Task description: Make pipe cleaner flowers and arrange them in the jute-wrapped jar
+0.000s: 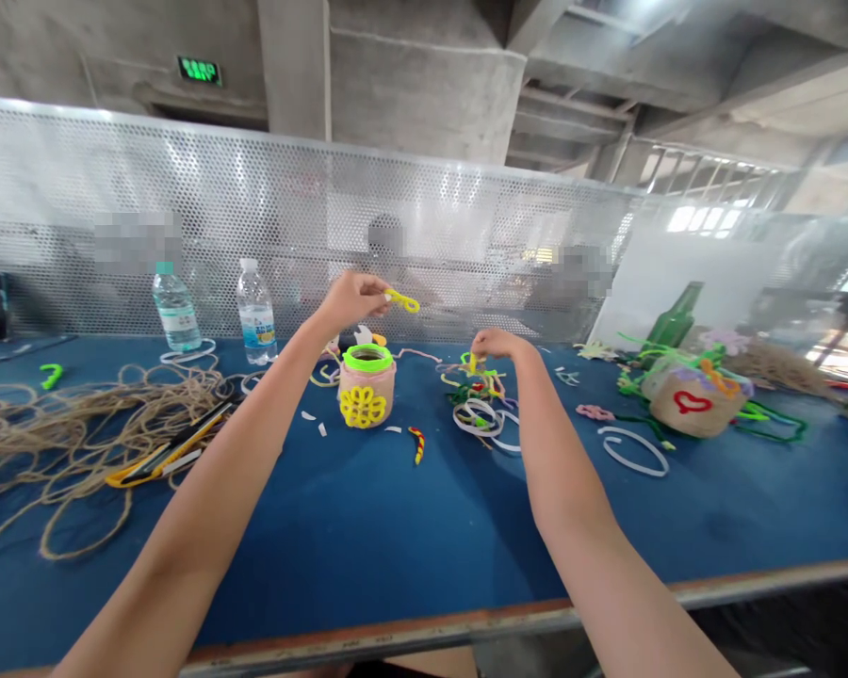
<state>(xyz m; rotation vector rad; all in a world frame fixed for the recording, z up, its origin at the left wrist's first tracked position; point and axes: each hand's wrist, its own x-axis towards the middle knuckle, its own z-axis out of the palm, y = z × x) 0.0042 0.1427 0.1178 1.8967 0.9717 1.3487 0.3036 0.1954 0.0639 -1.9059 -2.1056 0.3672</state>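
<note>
Left hand: narrow pinch on a wavy yellow pipe cleaner, held in the air above the blue worktable.
Pipe cleaner's long axis: nearly level, running rightward from the fingertips toward the right hand.
Right hand: narrow pinch on a short yellow pipe-cleaner piece.
Short piece's long axis: close to upright, just above a tangle of pipe cleaners.
Between the hands: a twine-wrapped jar stands upright, with a neon-green rim and a yellow knotted ornament.
Left of the jar: loose jute twine, a yellow-and-black tool, two plastic water bottles.
Right of the tangle: a wrapped jar with a red heart, a green glass bottle.
Writing: the bottle labels and the green wall sign are too blurred to read.
</note>
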